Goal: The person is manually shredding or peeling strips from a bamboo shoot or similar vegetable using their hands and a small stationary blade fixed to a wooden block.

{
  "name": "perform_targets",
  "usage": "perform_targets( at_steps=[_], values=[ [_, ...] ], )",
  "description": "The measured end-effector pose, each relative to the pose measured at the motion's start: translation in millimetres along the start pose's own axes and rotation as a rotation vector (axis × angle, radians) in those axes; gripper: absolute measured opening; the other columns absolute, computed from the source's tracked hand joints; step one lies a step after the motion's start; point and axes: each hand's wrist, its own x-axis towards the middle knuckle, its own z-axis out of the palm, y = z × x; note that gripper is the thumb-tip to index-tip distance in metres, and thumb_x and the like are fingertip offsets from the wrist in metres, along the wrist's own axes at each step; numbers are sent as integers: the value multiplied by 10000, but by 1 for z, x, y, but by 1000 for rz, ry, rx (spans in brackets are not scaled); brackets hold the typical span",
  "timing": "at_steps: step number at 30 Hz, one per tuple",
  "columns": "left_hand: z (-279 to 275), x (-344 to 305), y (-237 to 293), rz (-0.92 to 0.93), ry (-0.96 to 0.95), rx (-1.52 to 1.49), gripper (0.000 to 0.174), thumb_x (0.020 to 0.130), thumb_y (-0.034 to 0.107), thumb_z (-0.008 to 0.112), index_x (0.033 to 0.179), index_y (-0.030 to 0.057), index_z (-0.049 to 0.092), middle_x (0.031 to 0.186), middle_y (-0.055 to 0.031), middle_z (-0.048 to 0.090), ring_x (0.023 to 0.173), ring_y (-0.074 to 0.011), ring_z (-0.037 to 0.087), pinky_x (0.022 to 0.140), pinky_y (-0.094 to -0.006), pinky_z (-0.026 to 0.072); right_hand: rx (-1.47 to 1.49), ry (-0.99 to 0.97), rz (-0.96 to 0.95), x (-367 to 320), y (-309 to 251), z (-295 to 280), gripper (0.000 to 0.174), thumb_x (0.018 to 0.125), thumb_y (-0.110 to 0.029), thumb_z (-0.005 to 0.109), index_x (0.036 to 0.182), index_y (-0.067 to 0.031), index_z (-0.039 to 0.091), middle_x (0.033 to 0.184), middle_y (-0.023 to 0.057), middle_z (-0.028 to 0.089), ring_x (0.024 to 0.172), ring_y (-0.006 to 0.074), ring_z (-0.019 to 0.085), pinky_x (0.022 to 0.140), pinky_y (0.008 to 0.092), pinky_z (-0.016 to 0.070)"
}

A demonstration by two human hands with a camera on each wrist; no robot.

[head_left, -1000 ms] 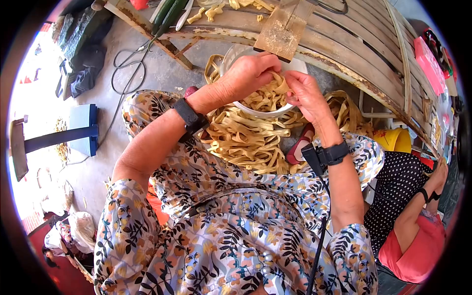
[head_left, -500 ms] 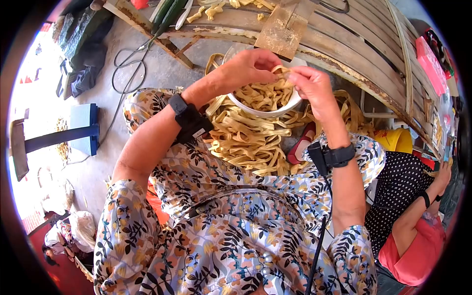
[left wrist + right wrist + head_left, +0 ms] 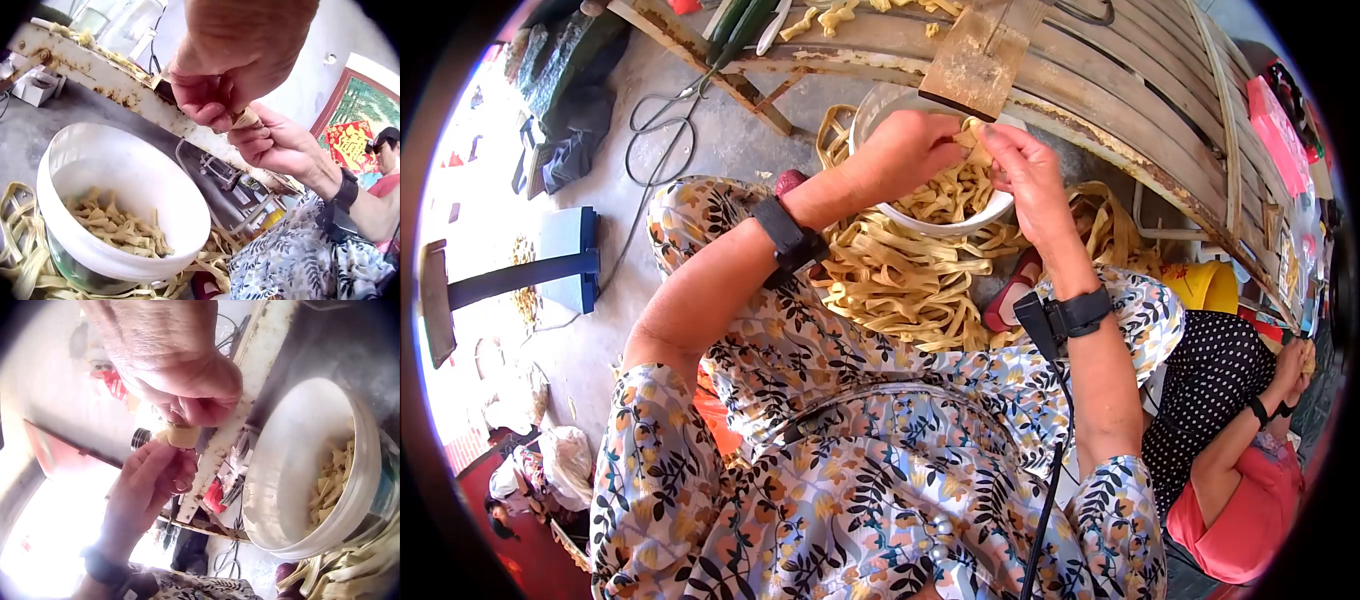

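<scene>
Both hands are raised over a white bucket [image 3: 945,232], close together around a pale yellow flat strip [image 3: 973,142] that looks like tofu skin. My left hand [image 3: 908,152] pinches it with curled fingers, and my right hand [image 3: 1032,180] pinches it from the other side between thumb and fingers. In the right wrist view the strip [image 3: 182,435] shows as a short bent band between the fingertips. Short knotted pieces [image 3: 119,228] of the same material lie in the bottom of the bucket. Long loose strips [image 3: 900,290] are heaped on the floor around it.
A slatted bench [image 3: 1120,130] with a rusty edge stands just beyond the bucket, a wooden board [image 3: 977,65] jutting over its near side. Cucumbers [image 3: 740,35] and more yellow pieces [image 3: 835,20] lie on it. Another person [image 3: 1240,490] sits at the right. A cable [image 3: 665,130] coils on the floor.
The left wrist turned at half a second ago and has turned back. The strip's loop between the hands has become a small upright piece at the fingertips. Both hands stay over the bucket.
</scene>
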Motion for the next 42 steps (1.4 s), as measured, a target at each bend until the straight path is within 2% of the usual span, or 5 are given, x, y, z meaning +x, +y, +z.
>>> perform_targets(
  at_steps=[6, 25, 32, 36, 42],
  values=[
    [-22, 3, 15, -283, -319, -547, 255, 901, 286, 459, 836, 50, 528, 684, 38, 496, 602, -44, 484, 552, -178, 395, -140, -41, -109, 1, -5, -3, 262, 823, -224, 616, 962, -3, 594, 660, -32, 512, 559, 23, 423, 471, 164, 342],
    [-60, 6, 11, -589, 120, -1558, 236, 869, 131, 469, 652, 105, 381, 572, 47, 299, 427, -23, 230, 408, -178, 203, -159, -220, -124, -9, -30, -10, 204, 857, -160, 555, 935, 24, 598, 643, 46, 581, 472, 60, 507, 425, 186, 424],
    [-68, 3, 3, -389, -122, -1397, 218, 885, 282, 498, 834, 69, 493, 718, 30, 443, 553, -22, 401, 496, -157, 337, 120, -281, 78, -9, -26, -6, 240, 863, -177, 545, 965, 36, 586, 628, 16, 540, 460, 34, 420, 422, 168, 344],
    [-56, -3, 16, -315, 10, -757, 389, 890, 331, 482, 1175, 66, 482, 1100, -45, 550, 967, -103, 523, 813, -259, 428, 284, -297, 156, -7, -21, -7, 230, 862, -171, 544, 965, 32, 579, 620, -3, 512, 457, 21, 372, 414, 162, 297],
    [-44, 3, 4, -396, 104, -768, 288, 856, 278, 539, 994, 34, 605, 969, -41, 614, 868, -95, 559, 786, -226, 434, 101, -262, 91, -7, -17, -2, 211, 864, -158, 537, 949, 27, 589, 614, 1, 523, 458, 19, 390, 410, 160, 322]
  ],
)
